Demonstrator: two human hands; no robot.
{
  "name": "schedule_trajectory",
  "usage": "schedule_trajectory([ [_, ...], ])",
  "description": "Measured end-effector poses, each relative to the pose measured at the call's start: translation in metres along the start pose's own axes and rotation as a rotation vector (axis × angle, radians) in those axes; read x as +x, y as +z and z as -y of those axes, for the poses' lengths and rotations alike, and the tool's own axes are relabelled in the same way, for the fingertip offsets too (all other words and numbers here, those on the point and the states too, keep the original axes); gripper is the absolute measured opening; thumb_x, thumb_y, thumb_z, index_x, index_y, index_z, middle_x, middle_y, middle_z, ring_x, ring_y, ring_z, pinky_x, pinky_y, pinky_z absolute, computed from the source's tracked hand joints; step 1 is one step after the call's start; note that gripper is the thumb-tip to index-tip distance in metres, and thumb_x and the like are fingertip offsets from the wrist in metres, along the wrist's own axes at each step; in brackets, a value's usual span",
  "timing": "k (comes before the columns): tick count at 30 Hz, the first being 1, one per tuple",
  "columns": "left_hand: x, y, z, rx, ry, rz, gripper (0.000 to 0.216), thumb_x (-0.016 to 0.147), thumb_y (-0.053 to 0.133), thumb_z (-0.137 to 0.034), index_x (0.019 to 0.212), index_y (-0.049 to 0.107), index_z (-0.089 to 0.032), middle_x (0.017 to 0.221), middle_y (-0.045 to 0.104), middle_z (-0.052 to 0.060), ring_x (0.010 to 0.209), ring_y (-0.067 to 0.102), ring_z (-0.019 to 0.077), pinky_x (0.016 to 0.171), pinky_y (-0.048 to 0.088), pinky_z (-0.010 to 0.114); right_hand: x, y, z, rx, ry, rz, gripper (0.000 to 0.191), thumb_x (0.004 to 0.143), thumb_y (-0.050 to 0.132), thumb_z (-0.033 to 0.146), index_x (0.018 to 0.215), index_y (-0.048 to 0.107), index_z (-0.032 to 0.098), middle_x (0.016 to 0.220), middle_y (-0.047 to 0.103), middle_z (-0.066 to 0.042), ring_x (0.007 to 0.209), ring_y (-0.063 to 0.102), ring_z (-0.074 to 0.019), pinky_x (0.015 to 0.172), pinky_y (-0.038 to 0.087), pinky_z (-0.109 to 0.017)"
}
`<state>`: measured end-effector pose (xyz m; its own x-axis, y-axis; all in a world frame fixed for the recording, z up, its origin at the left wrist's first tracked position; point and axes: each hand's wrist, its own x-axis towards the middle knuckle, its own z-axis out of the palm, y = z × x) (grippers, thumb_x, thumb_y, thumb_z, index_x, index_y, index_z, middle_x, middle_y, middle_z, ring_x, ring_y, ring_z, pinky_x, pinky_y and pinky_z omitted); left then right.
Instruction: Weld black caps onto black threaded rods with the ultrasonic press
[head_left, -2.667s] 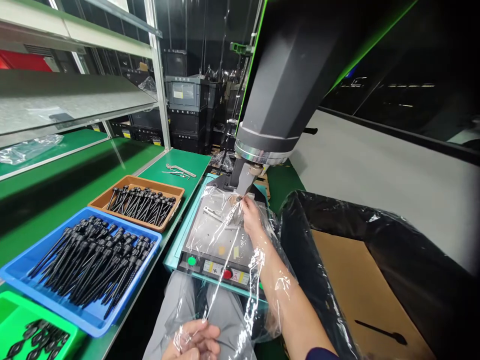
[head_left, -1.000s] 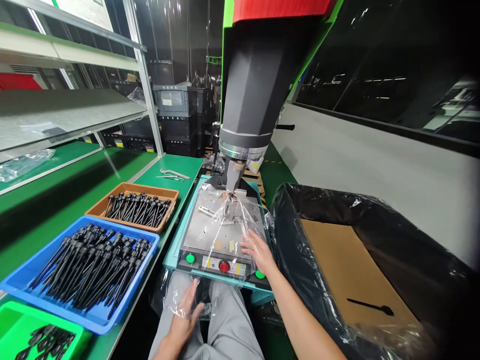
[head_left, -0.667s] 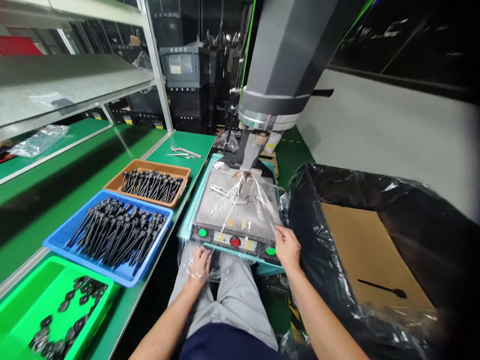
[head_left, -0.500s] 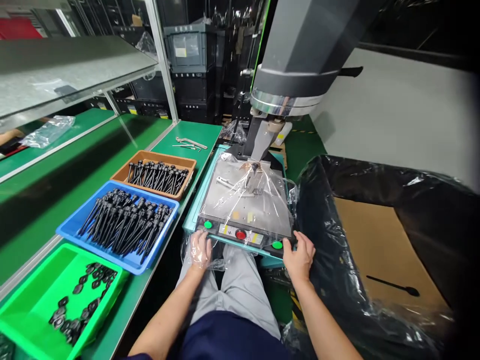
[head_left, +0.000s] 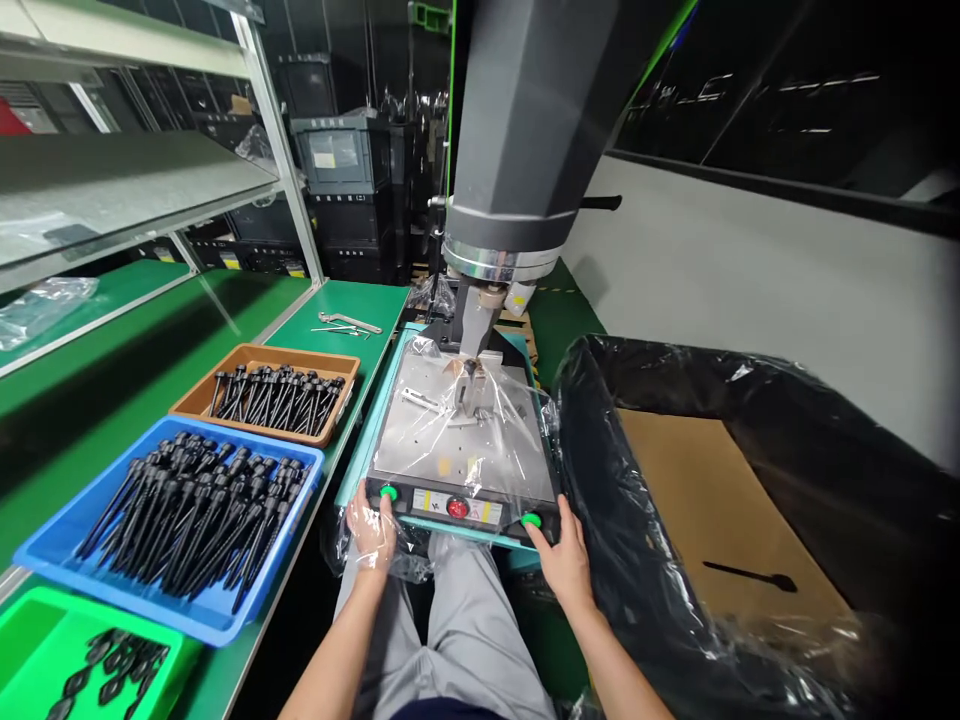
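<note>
My left hand (head_left: 371, 532) is at the left end of the machine's control panel (head_left: 495, 514), fingers apart, with clear plastic film over it. Its thumb rests on the left green button (head_left: 388, 493). At the other end my right hand (head_left: 568, 567) has its thumb at the right green button (head_left: 532, 521), fingers spread along the panel's side. Between them sits a red button (head_left: 457, 508). Behind the panel, the film covers a metal plate (head_left: 409, 455). Above it hangs the grey machine head (head_left: 514, 140), its tapered tool (head_left: 475, 328) reaching down to a small fixture (head_left: 469, 392).
On the green bench at left, a brown tray (head_left: 247, 352) and a blue tray (head_left: 52, 540) hold black rod-shaped parts. A green tray (head_left: 30, 640) holds small black pieces. Wrenches (head_left: 349, 322) lie behind. At right, a black-lined bin (head_left: 600, 480) contains cardboard and one black rod part (head_left: 750, 575).
Both hands have moved up against the panel, and the thumbs now rest at the green buttons. My view has shifted, so the bench and machine appear lower and the machine farther left.
</note>
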<state>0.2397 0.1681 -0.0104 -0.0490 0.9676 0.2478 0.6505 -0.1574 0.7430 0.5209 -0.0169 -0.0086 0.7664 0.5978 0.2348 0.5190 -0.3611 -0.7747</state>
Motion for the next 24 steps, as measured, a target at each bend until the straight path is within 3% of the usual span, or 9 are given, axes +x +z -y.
schedule_trajectory([
  [5, 0.003, -0.001, 0.003, -0.016, -0.029, 0.010, 0.067, 0.092, 0.045, -0.050, 0.143, 0.045, -0.006, 0.140, 0.056, 0.024, 0.135, 0.048, 0.0374, 0.116, 0.032, 0.055, -0.001, 0.001, -0.002, 0.023, 0.035, 0.016, 0.083, 0.083, 0.056, 0.066, 0.151, 0.038, 0.022, 0.144, 0.048, -0.017, 0.134, 0.047, -0.0368, 0.107, 0.042, -0.050],
  [12, 0.006, 0.005, 0.009, -0.006, -0.068, -0.020, 0.064, 0.088, 0.051, -0.049, 0.139, 0.049, -0.011, 0.134, 0.062, 0.020, 0.129, 0.054, 0.0358, 0.115, 0.032, 0.055, 0.000, 0.003, 0.000, 0.049, 0.084, -0.002, 0.082, 0.082, 0.057, 0.064, 0.150, 0.039, 0.022, 0.142, 0.049, -0.017, 0.133, 0.047, -0.0367, 0.108, 0.042, -0.050],
  [18, -0.001, 0.001, 0.020, -0.026, 0.068, 0.036, 0.071, 0.090, 0.047, -0.049, 0.147, 0.041, -0.007, 0.143, 0.054, 0.023, 0.136, 0.049, 0.0366, 0.117, 0.030, 0.055, 0.000, -0.001, -0.008, 0.123, 0.085, 0.067, 0.083, 0.081, 0.059, 0.063, 0.153, 0.035, 0.027, 0.151, 0.043, -0.013, 0.139, 0.042, -0.0339, 0.113, 0.038, -0.050],
  [24, -0.011, -0.011, 0.021, -0.116, 0.059, 0.108, 0.077, 0.090, 0.050, -0.051, 0.154, 0.030, -0.012, 0.153, 0.044, 0.021, 0.145, 0.038, 0.0345, 0.120, 0.029, 0.053, 0.001, 0.000, -0.009, 0.147, 0.116, 0.069, 0.087, 0.080, 0.059, 0.066, 0.153, 0.036, 0.024, 0.153, 0.042, -0.014, 0.140, 0.042, -0.0351, 0.114, 0.037, -0.052],
])
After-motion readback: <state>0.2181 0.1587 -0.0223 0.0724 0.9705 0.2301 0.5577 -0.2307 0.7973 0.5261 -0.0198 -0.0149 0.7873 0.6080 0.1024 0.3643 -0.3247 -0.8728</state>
